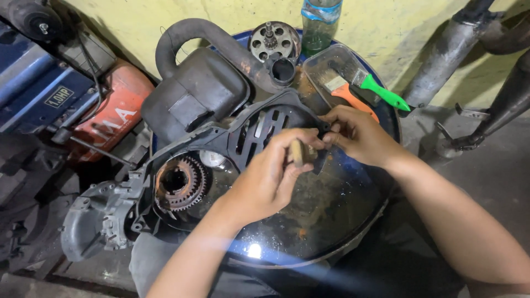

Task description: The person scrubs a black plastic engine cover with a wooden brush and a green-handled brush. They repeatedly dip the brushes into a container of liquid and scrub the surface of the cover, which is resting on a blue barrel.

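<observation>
Head view: oily drum top (pixel 331 221), yellow wall (pixel 386 27).

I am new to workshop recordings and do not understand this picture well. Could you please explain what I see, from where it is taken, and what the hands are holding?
The one picture comes from a camera worn on a person's head, looking down at their own two bare hands. The left hand grips a small wooden handle, probably a brush. The right hand steadies a black slotted engine cover. This lies on a dark round drum top. Under the cover sits a rusty toothed ring. Behind are a black air box with a curved hose, a clear plastic tray holding a brush with a green handle, and a plastic bottle.
</observation>
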